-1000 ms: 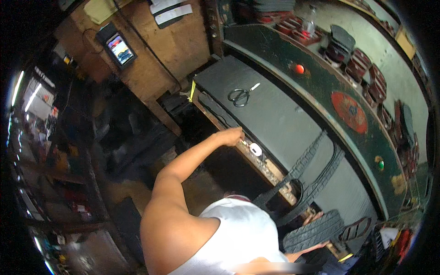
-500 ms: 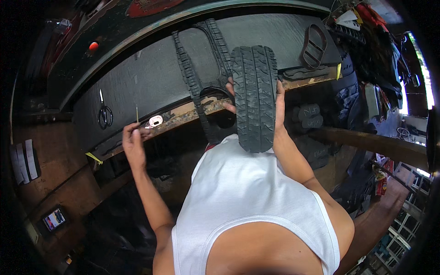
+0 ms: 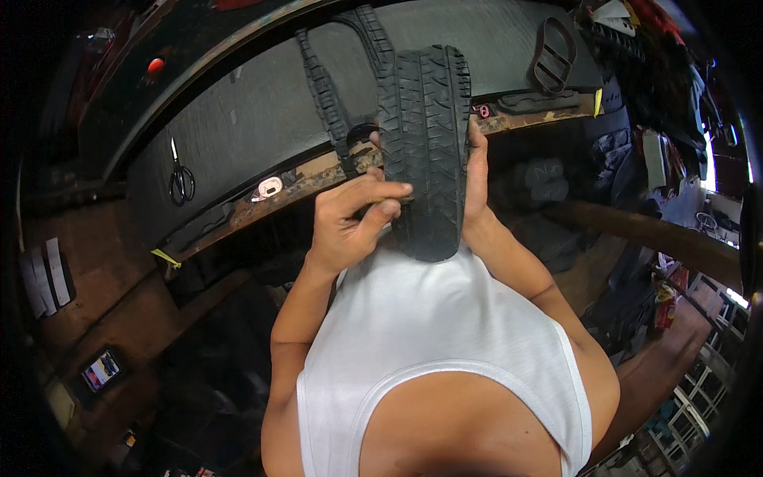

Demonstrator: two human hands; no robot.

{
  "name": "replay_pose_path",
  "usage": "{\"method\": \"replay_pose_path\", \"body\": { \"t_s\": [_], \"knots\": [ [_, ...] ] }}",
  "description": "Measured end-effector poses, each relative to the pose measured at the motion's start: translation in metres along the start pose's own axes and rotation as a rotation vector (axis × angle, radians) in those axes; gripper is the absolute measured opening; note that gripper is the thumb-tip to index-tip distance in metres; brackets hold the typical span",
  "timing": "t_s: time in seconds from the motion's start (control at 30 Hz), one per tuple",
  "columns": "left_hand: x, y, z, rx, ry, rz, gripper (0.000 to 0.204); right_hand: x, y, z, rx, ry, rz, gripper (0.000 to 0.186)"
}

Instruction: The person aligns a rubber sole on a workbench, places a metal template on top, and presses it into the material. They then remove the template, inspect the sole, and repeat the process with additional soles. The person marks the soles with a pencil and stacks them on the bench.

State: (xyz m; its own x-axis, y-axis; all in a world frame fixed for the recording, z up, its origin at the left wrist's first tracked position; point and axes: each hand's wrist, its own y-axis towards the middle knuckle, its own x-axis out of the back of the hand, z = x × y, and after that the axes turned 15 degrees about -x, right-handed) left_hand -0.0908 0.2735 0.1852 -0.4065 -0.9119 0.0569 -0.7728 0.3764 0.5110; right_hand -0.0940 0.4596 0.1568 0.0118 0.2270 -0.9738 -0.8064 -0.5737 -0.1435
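Note:
A long black piece of tyre tread (image 3: 429, 135), grooved and rounded at its near end like a shoe sole, stands tilted in front of my chest. My right hand (image 3: 477, 171) grips it along its right edge, with some fingers hidden behind it. My left hand (image 3: 354, 211) is at its lower left edge, thumb and forefinger pinched close to the tread. Whatever is between those fingertips is too small to make out. Behind the tread, strips of black tyre rubber (image 3: 326, 95) lie across the dark bench top (image 3: 254, 119).
Scissors (image 3: 180, 179) and a small pinkish-white case (image 3: 269, 188) rest at the bench's left. A sole-shaped outline with straps (image 3: 554, 57) lies at the far right. Yellow tape (image 3: 165, 257) hangs from the front edge. A lit screen (image 3: 101, 371) is at lower left.
My left hand has come from the bench's front edge, where a thin pale stick showed at its fingers, rightward to the tread. The tread has shifted slightly left and up.

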Motion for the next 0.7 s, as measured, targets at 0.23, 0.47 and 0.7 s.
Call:
{"method": "replay_pose_path", "body": {
  "t_s": [0.23,0.47,0.7],
  "knots": [
    [-0.006,-0.001,0.010,-0.003,0.195,0.090,0.016,-0.012,-0.002,-0.011,0.097,-0.070,-0.242,0.086],
    [-0.014,0.003,0.023,-0.285,0.206,0.000,0.032,-0.015,-0.004,-0.015,0.044,-0.085,-0.240,0.088],
    [-0.014,0.006,0.024,-0.327,0.289,0.008,0.031,-0.015,-0.003,-0.018,0.025,-0.157,-0.277,0.088]
  ]
}}
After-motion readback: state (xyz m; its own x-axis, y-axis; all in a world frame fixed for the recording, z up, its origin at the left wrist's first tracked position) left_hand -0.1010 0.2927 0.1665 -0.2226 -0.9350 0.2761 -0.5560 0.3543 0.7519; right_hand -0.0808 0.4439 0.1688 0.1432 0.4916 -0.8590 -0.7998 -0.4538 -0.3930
